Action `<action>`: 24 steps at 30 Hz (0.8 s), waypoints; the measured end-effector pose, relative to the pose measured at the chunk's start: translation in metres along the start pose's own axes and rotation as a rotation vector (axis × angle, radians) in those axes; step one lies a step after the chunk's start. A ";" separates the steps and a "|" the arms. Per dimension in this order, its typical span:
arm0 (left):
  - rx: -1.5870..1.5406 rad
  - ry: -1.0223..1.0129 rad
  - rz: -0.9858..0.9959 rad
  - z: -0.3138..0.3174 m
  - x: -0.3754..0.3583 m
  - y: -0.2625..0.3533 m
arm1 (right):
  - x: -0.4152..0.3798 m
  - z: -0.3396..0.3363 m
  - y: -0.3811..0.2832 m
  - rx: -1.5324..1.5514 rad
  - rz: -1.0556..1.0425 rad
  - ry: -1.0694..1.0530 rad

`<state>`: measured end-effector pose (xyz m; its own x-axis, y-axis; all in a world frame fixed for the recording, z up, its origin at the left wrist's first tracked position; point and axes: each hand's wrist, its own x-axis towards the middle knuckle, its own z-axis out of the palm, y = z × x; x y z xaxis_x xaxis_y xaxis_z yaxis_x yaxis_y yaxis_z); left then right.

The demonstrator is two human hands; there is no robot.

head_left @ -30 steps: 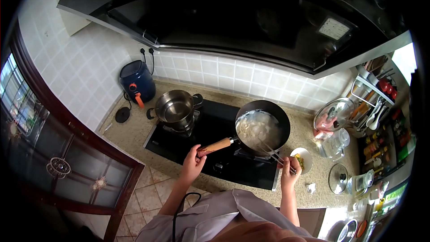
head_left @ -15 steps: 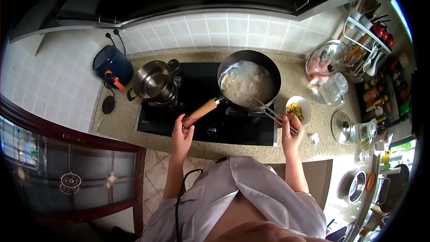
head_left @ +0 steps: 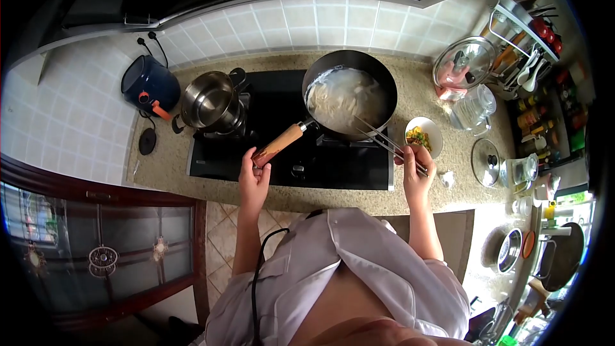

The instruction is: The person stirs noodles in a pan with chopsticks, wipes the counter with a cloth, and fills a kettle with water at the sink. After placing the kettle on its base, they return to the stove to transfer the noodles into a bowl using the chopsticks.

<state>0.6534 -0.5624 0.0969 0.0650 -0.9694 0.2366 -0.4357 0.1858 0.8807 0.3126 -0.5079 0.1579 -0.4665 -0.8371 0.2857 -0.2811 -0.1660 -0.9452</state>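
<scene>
My left hand (head_left: 255,178) is closed round the end of the wooden handle (head_left: 280,143) of a dark frying pan (head_left: 388,87). In the pan, pale noodle-like food (head_left: 346,97) lies in cloudy liquid. With my right hand (head_left: 416,168) I hold metal chopsticks (head_left: 383,139), whose tips reach into the pan at its lower right. Just above my right hand, a white bowl (head_left: 436,129) contains chopped yellow and green food (head_left: 418,138). The pan sits on the right side of the black stove (head_left: 269,109).
A steel pot (head_left: 209,102) stands on the left burner, beside a dark blue appliance (head_left: 150,86). To the right are a glass lid (head_left: 464,64), a glass jug (head_left: 474,107), a smaller lid (head_left: 486,162) and a utensil rack (head_left: 522,41). Dark cabinets hang above.
The whole view has shifted, so the stove and pan appear slightly higher and further left. The noodle-like food looks more spread in the liquid. Both hands keep their holds.
</scene>
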 end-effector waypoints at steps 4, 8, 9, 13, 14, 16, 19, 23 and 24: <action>0.005 -0.001 -0.008 -0.001 0.000 0.003 | 0.002 0.001 -0.002 -0.032 -0.026 -0.022; 0.002 0.000 -0.027 0.000 0.000 0.004 | 0.003 0.001 -0.002 0.005 -0.006 -0.015; 0.001 0.000 -0.031 0.000 0.001 0.002 | 0.003 0.001 -0.001 0.015 -0.005 -0.015; -0.026 -0.003 -0.031 0.001 0.001 0.001 | 0.004 -0.001 0.000 0.049 0.019 0.009; -0.025 -0.005 -0.031 0.002 0.001 0.001 | 0.004 -0.002 0.001 0.059 0.015 0.013; -0.054 -0.002 -0.020 0.002 0.002 -0.002 | 0.004 -0.003 0.002 0.069 0.014 0.019; -0.049 -0.005 -0.016 0.003 0.002 -0.004 | 0.003 -0.003 0.000 0.051 0.018 0.015; -0.052 -0.004 -0.023 0.003 0.002 -0.003 | 0.003 -0.003 0.000 0.055 0.027 0.020; -0.051 -0.001 -0.022 0.003 0.002 -0.002 | 0.003 -0.003 0.000 0.053 0.027 0.018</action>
<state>0.6517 -0.5656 0.0945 0.0725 -0.9735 0.2167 -0.3877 0.1727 0.9055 0.3089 -0.5088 0.1591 -0.4882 -0.8325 0.2621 -0.2239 -0.1709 -0.9595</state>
